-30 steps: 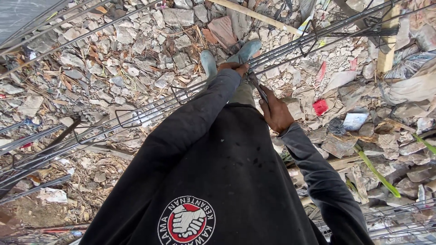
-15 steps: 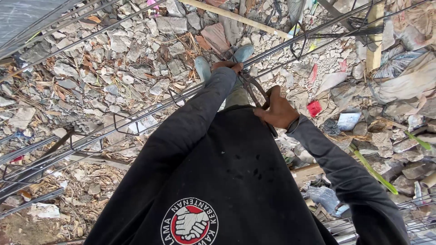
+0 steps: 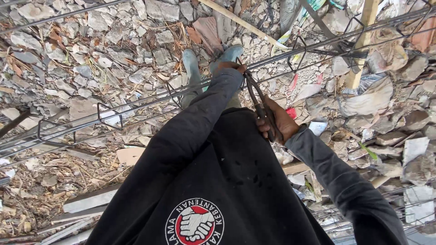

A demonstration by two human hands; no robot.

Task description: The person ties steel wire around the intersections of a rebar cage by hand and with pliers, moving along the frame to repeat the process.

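Pincers [image 3: 259, 102], long-handled & dark, are gripped at the handles by the right hand [image 3: 278, 121], fingers curled shut round them; head is set at the rebar cage [image 3: 136, 106] just by the left hand [image 3: 229, 68]. Left hand is closed on a cage bar. Cage runs diagonally across, above rubble [image 3: 91, 50]. Two blue-grey boots [image 3: 190, 61] are seen beyond the cage.

Light: bright, even daylight across the rubble [image 3: 113, 50]; source direction cannot be told.
Shadows: soft and short, under the rebar cage [image 3: 136, 106] toward 9 o'clock.
Glare: pale stones and paper scraps at 3 o'clock nearly washed out.
Dark areas: black sweater [image 3: 204, 181] holds little detail.
Blur: slight softness at 6 o'clock.
Distortion: wide-angle bending of bars toward 12 and 9 o'clock edges.
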